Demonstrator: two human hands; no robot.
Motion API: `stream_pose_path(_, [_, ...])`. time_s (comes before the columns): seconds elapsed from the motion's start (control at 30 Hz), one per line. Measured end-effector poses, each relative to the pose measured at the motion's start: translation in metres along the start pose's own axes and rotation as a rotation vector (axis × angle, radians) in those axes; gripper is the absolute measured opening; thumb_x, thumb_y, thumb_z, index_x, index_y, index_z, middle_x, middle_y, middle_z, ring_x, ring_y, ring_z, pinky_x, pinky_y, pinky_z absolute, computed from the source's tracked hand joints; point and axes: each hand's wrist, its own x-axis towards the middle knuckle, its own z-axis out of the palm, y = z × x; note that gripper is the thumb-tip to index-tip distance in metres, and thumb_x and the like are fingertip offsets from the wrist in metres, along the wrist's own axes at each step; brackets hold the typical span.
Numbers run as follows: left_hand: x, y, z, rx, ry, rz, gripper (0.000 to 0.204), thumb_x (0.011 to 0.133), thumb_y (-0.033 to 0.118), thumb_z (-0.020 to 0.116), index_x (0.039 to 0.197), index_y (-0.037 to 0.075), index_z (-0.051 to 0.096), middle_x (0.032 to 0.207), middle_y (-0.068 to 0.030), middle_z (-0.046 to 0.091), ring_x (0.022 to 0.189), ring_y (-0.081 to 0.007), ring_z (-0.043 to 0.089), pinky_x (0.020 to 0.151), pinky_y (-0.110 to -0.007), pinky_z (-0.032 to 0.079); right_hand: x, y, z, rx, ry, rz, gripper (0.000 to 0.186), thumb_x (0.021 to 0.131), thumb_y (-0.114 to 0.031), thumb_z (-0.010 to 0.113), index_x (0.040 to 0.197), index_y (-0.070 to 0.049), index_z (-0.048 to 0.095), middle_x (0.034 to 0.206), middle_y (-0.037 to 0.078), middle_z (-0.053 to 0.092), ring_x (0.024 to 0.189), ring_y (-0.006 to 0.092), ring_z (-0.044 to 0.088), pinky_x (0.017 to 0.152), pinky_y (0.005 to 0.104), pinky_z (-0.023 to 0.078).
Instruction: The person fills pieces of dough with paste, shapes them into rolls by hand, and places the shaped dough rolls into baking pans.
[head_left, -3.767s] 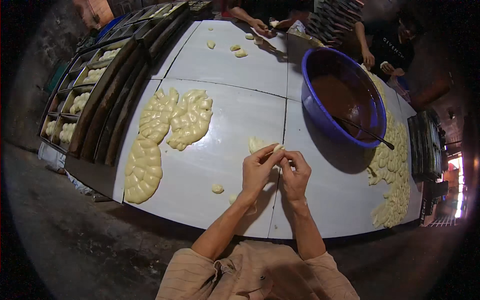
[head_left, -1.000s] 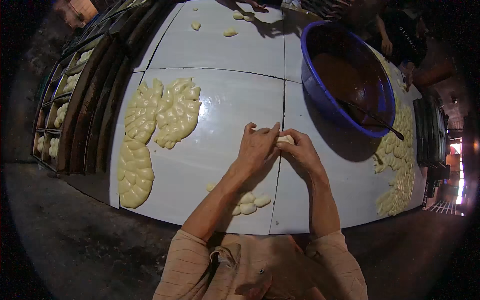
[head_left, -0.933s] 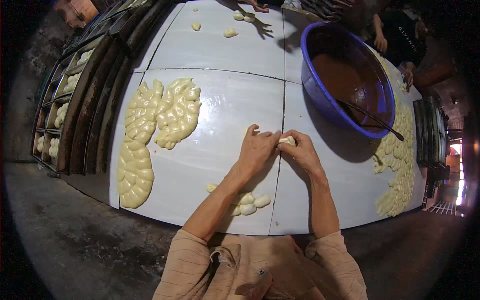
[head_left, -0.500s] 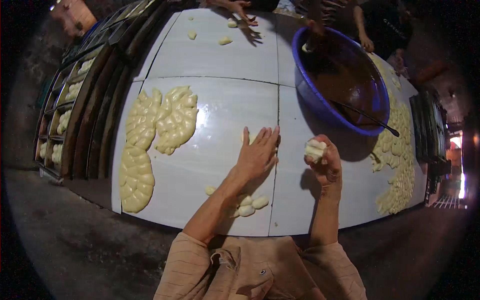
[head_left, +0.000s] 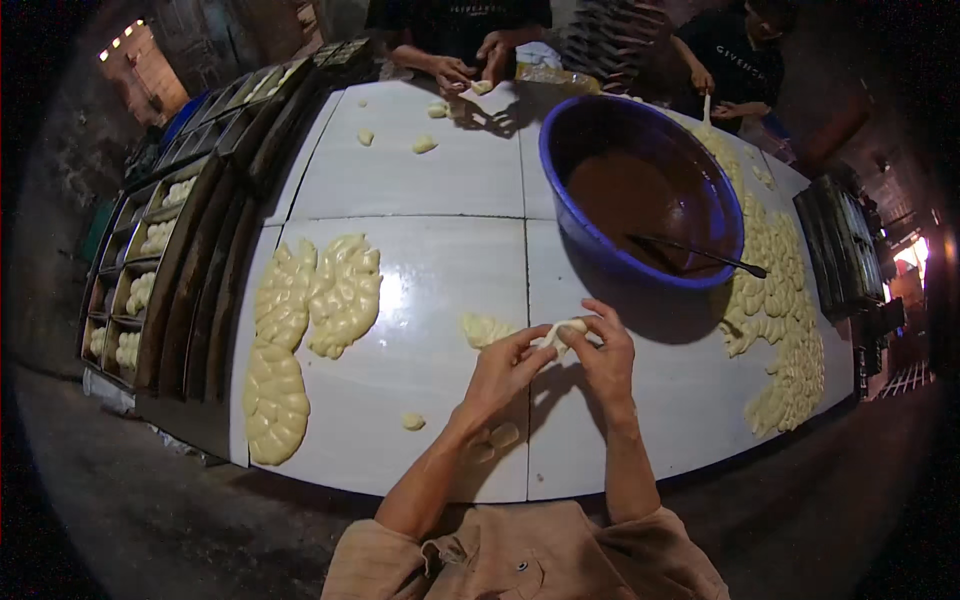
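Above the white tiled table (head_left: 450, 270), my left hand (head_left: 507, 362) and my right hand (head_left: 605, 360) meet at chest level, pinching a small piece of pale dough (head_left: 568, 330) between thumbs and fingers. Just left of my left fingertips, a flattened piece of dough (head_left: 487, 330) lies on the tabletop. A small dough lump (head_left: 413, 421) rests left of my left forearm. Beside that forearm are rounded dough pieces (head_left: 503, 434), partly hidden by it.
A large blue-purple basin (head_left: 562, 205) holds brown liquid and a dark-handled utensil (head_left: 705, 255). Joined dough sheets (head_left: 276, 405) lie left; many dough pieces (head_left: 790, 370) spread right. Compartmented trays (head_left: 140, 290) flank the table. Opposite, a person's hands (head_left: 470, 72) handle dough; another person (head_left: 735, 65) stands behind the basin.
My left hand has lifted off the dough it pressed flat, leaving it on the table. It has joined my right hand at the dough piece. The view has tilted upward.
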Motion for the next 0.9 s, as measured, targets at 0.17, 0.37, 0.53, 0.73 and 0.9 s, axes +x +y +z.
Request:
stream_pose_path(0.17, [0.002,0.022,0.019,0.247,0.204,0.374,0.098,0.09,0.05,0.067,0.156,0.001,0.013,0.146,-0.032,0.041,0.137,-0.0352,0.044,0.11,-0.041,0.037,-0.001,0.003,-0.01,0.54,-0.088,0.252,0.034,0.086,-0.013,0.074,0.118,-0.004,0.065,0.11,0.007,0.066,0.098,0.0154,0.061,0.083,0.0327,0.052])
stream_pose_path(0.37, [0.034,0.037,0.055,0.021,0.335,0.922,0.081,0.09,0.04,0.069,0.15,-0.001,0.033,0.126,-0.0217,0.064,0.106,-0.0293,0.068,0.087,-0.033,0.055,0.002,-0.044,-0.028,1.375,-0.268,0.287,0.039,0.087,-0.008,0.074,0.12,-0.002,0.054,0.103,0.006,0.064,0.091,0.0134,0.065,0.079,0.0259,0.055])
stream_pose_path(0.53, [0.041,0.026,0.08,-0.392,0.271,0.624,0.082,0.091,0.029,0.072,0.155,0.006,0.025,0.125,-0.0201,0.065,0.108,-0.0233,0.067,0.085,-0.031,0.055,0.031,-0.043,-0.03,1.49,-0.246,0.358,0.03,0.092,-0.017,0.07,0.116,-0.005,0.055,0.1,0.004,0.065,0.09,0.0118,0.065,0.079,0.027,0.056])
stream_pose_path(0.73, [0.022,0.006,0.04,-0.284,-0.037,0.11,0.065,0.093,0.018,0.069,0.149,0.007,0.038,0.126,-0.0211,0.063,0.102,-0.0185,0.068,0.082,-0.028,0.056,0.149,-0.003,-0.067,0.637,-0.209,0.237,0.026,0.093,-0.02,0.065,0.111,-0.003,0.057,0.086,0.003,0.065,0.076,0.0097,0.062,0.065,0.0244,0.049])
stream_pose_path(0.9, [0.008,0.013,-0.002,-0.243,0.031,-0.035,0.051,0.096,0.022,0.065,0.142,0.005,0.048,0.125,-0.0183,0.064,0.106,-0.0206,0.065,0.089,-0.033,0.054,0.212,0.074,-0.05,-0.18,-0.579,0.129,0.027,0.091,-0.024,0.06,0.106,-0.002,0.061,0.095,0.008,0.067,0.086,0.0199,0.063,0.074,0.0341,0.049])
